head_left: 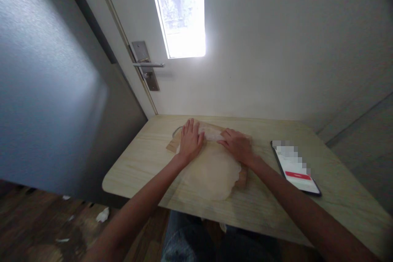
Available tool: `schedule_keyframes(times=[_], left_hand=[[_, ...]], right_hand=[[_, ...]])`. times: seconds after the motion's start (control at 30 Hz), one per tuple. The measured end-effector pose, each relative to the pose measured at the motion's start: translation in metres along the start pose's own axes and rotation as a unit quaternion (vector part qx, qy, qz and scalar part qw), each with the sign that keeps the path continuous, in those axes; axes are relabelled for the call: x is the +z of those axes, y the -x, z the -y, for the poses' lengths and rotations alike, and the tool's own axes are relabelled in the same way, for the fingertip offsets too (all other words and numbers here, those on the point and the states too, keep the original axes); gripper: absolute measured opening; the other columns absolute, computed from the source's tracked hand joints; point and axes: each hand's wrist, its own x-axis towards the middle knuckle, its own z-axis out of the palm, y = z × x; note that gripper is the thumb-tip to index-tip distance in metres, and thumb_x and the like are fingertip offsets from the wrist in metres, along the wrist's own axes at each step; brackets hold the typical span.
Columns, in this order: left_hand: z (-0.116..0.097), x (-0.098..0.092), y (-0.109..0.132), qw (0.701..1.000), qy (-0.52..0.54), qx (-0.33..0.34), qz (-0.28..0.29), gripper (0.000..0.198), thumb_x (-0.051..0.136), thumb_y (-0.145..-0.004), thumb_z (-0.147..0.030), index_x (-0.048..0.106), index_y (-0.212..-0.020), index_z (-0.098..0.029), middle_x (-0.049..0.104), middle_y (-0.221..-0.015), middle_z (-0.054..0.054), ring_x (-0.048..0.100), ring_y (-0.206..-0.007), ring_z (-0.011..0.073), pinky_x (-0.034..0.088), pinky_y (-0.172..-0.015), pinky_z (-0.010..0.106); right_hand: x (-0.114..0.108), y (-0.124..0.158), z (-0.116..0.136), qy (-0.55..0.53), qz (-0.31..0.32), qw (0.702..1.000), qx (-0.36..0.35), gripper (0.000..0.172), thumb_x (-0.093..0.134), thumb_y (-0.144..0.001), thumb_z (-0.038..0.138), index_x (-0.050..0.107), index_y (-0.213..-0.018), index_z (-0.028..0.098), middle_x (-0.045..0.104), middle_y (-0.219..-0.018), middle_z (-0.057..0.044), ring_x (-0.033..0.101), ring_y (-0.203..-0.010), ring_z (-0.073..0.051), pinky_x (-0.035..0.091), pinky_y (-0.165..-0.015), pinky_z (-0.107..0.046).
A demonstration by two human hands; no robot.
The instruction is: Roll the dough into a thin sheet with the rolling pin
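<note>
A thin, pale dough sheet point(211, 172) with a wavy edge lies over a wooden board point(242, 178) on the table, hanging past its near side. Along the far side the dough forms a pale, thicker band point(210, 132); whether anything is wrapped inside I cannot tell. My left hand point(190, 141) rests on the left end of this band, fingers stretched out and pointing away from me. On its right end lies my right hand point(236, 143), fingers slightly bent and pointing left, thumb apart from them. A metal loop point(176, 131) shows at the board's left end.
A phone point(296, 168) with a lit screen lies on the light wooden table point(135, 163), to the right of my right forearm. Behind the table stands a white door with a metal handle point(149, 65) and a bright window point(184, 12). White scraps point(102, 215) litter the floor at left.
</note>
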Motion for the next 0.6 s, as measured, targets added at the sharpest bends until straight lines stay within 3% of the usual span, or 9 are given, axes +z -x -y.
schedule_keyframes(times=[0.1, 0.2, 0.3, 0.47, 0.6], left_hand=[[-0.003, -0.003, 0.002, 1.0, -0.017, 0.011, 0.023, 0.046, 0.021, -0.087, -0.035, 0.036, -0.122, -0.009, 0.032, -0.133, 0.015, 0.025, -0.124, 0.0223, 0.021, -0.1, 0.039], [-0.008, 0.003, 0.007, 0.997, -0.039, 0.027, 0.062, 0.046, 0.022, -0.087, -0.038, 0.04, -0.119, -0.01, 0.04, -0.127, 0.015, 0.033, -0.119, 0.024, 0.026, -0.097, 0.039], [-0.012, 0.011, 0.007, 0.997, -0.054, 0.012, 0.058, 0.046, 0.02, -0.087, -0.039, 0.041, -0.118, -0.012, 0.043, -0.125, 0.013, 0.035, -0.117, 0.0244, 0.028, -0.095, 0.039], [-0.011, 0.018, -0.008, 0.997, -0.055, -0.015, 0.054, 0.047, 0.018, -0.087, -0.039, 0.04, -0.119, -0.012, 0.043, -0.125, 0.012, 0.034, -0.117, 0.0244, 0.031, -0.092, 0.038], [-0.007, 0.023, -0.025, 0.996, -0.05, -0.037, 0.063, 0.047, 0.017, -0.087, -0.04, 0.04, -0.119, -0.013, 0.045, -0.123, 0.012, 0.034, -0.117, 0.0246, 0.033, -0.089, 0.039]], right_hand=[[0.001, 0.006, 0.009, -0.017, 0.023, 0.999, -0.041, 0.029, 0.038, -0.083, 0.038, 0.056, -0.092, 0.016, 0.058, -0.097, -0.007, 0.05, -0.091, -0.019, 0.036, -0.078, -0.03], [0.006, 0.007, 0.012, -0.013, 0.008, 1.0, -0.002, 0.039, 0.036, -0.084, 0.04, 0.052, -0.107, 0.014, 0.053, -0.112, -0.01, 0.045, -0.103, -0.021, 0.031, -0.087, -0.034], [0.012, 0.003, 0.012, -0.009, 0.01, 0.999, 0.031, 0.047, 0.031, -0.084, 0.043, 0.046, -0.117, 0.012, 0.047, -0.122, -0.011, 0.038, -0.112, -0.021, 0.025, -0.093, -0.038], [0.019, -0.015, 0.011, -0.015, 0.028, 0.996, 0.082, 0.05, 0.025, -0.085, 0.043, 0.041, -0.122, 0.014, 0.044, -0.126, -0.009, 0.034, -0.117, -0.022, 0.022, -0.095, -0.042], [0.022, -0.032, 0.008, -0.021, 0.063, 0.991, 0.113, 0.05, 0.022, -0.086, 0.042, 0.04, -0.123, 0.015, 0.044, -0.125, -0.011, 0.036, -0.117, -0.021, 0.027, -0.092, -0.04]])
